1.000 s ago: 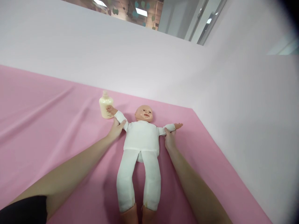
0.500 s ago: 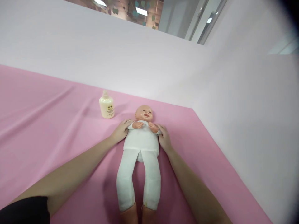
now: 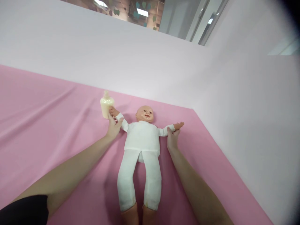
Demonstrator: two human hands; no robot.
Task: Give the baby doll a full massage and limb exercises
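Note:
A baby doll (image 3: 142, 137) in a white cloth top and trousers lies on its back, its head toward the wall and its bare feet toward me. Both of its arms are spread out to the sides. My left hand (image 3: 113, 127) is closed round the doll's forearm on the left, near the wrist. On the other side, my right hand (image 3: 172, 138) grips the doll's other forearm from below, thumb near the sleeve. Just behind the doll's left-side hand stands a cream pump bottle (image 3: 106, 103), partly covered by that hand.
A pink sheet (image 3: 58, 125) with a few creases covers the surface. White walls (image 3: 93, 50) rise behind it and along the right. Above the back wall, a window strip (image 3: 131, 12) shows ceiling lights and hanging shapes.
The doll's arms have gone from folded over its chest to stretched outward. My hands have moved apart with them, from beside its upper arms to its forearms.

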